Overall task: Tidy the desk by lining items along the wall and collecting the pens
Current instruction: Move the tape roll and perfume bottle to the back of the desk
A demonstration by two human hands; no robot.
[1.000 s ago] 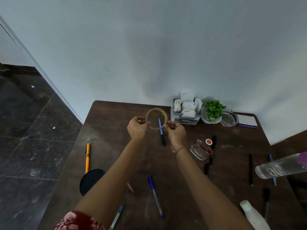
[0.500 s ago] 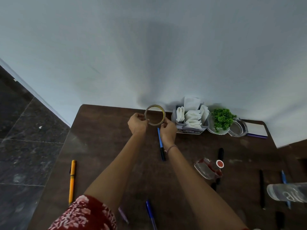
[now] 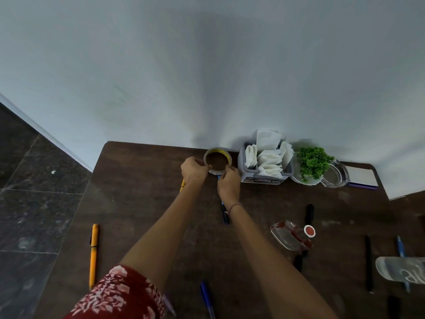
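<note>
Placing tape roll (image 3: 217, 150) flat on desk (image 3: 138, 192) against wall (image 3: 207, 77), just beside napkin caddy (image 3: 262, 179). Pinched at opposite sides by left hand (image 3: 194, 170) and right hand (image 3: 228, 180). Next: release both grips, then collect scattered pens, starting with blue pen (image 3: 225, 217) beneath right wrist.

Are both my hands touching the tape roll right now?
Touching. Head view: left hand pinches the tape roll at its left rim, right hand grips its near rim.

Brown desk (image 3: 142, 203) bears scattered pens (image 3: 93, 256), a napkin caddy (image 3: 264, 180), a plant (image 3: 312, 162).
</note>
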